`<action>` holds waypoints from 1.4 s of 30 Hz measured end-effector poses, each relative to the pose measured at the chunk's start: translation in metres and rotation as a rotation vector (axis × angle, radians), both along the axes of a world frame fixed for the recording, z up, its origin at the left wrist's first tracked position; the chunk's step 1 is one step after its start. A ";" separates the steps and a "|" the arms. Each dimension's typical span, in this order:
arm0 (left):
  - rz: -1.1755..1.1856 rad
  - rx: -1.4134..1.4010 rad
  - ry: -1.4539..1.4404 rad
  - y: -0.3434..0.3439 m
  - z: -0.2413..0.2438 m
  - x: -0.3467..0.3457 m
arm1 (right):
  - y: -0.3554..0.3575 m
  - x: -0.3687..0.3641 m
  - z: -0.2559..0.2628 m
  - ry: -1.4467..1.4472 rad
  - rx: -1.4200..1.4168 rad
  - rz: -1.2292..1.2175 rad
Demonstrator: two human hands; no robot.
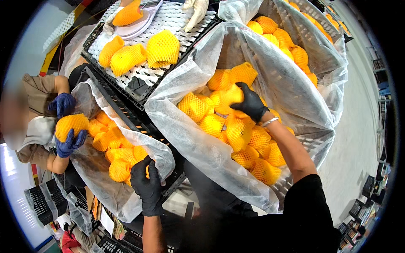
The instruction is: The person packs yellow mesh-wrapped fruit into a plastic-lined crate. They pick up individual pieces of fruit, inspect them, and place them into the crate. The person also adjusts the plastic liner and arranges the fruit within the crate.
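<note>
My right hand [248,102], in a black glove, has its fingers on a fruit in a yellow foam net [232,98] in the large crate lined with white fabric [190,139]. Many more netted fruits lie around it. My left hand [147,182], also black-gloved, is over the near edge of a second lined crate [107,193] at the left, which holds orange-netted fruits [120,139]. Its fingers are bent beside the liner and a netted fruit; whether they grip anything is hidden.
A co-worker in blue gloves holds a netted fruit [72,126] at the left. On a padded black crate [139,91] stand a scale [139,25] and several netted fruits [163,49]; another person's gloved hands are there. A further lined crate [335,63] stands at the upper right.
</note>
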State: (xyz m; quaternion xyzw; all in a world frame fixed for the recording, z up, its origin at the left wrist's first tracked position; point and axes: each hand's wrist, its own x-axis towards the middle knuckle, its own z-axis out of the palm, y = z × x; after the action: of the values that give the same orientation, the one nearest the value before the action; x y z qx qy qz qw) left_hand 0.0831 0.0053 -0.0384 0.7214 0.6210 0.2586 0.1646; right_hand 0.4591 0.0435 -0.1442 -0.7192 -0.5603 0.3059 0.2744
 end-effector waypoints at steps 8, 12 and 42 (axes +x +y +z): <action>0.012 -0.001 0.039 0.000 0.001 0.003 | 0.071 -0.075 -0.059 -0.057 -0.009 -0.505; 0.017 -0.011 0.035 0.001 0.002 0.004 | 0.067 -0.071 -0.050 -0.064 0.106 -0.460; -0.030 0.033 0.079 0.001 0.004 0.005 | 0.056 0.011 -0.064 0.517 0.379 -0.979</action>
State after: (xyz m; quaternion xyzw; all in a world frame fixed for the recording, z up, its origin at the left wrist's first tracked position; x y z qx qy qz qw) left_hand 0.0881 0.0067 -0.0340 0.7427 0.6119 0.2375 0.1320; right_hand 0.4703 0.0995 -0.2079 -0.7346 -0.1227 0.2035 0.6355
